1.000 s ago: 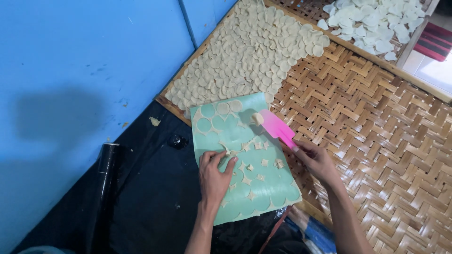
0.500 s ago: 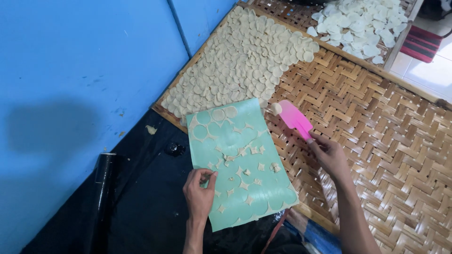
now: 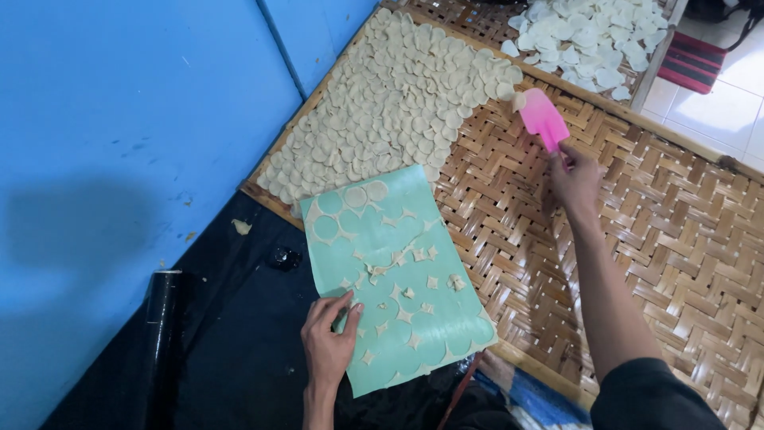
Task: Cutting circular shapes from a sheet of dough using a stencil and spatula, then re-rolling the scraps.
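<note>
A green sheet [image 3: 394, 279] lies in the middle of the frame, partly on a black plastic cover [image 3: 231, 350] and partly on a woven bamboo tray [image 3: 637, 231]. Most of the round dough pieces look gone from it — only round marks and little star-shaped scraps [image 3: 402, 293] are left, plus a few rounds near its top edge [image 3: 354, 197]. So the sheet seems nearly emptied.

Above it, toward the upper middle, a big patch of pale dough rounds [image 3: 398, 103] covers the tray in close rows. Much of the tray to the right is bare weave, so there seems to be plenty of room left to fill. Another tray with white rounds [image 3: 589, 36] sits at the top right.

The left hand [image 3: 330, 342] rests flat on the lower left part of the sheet, fingers spread, pressing it down and gripping nothing.

The right hand [image 3: 574, 179] is up by the right edge of the patch. Its fingers are closed around the handle of a pink spatula [image 3: 543, 118] — the blade points up, with one dough round [image 3: 519, 100] at its tip.
</note>
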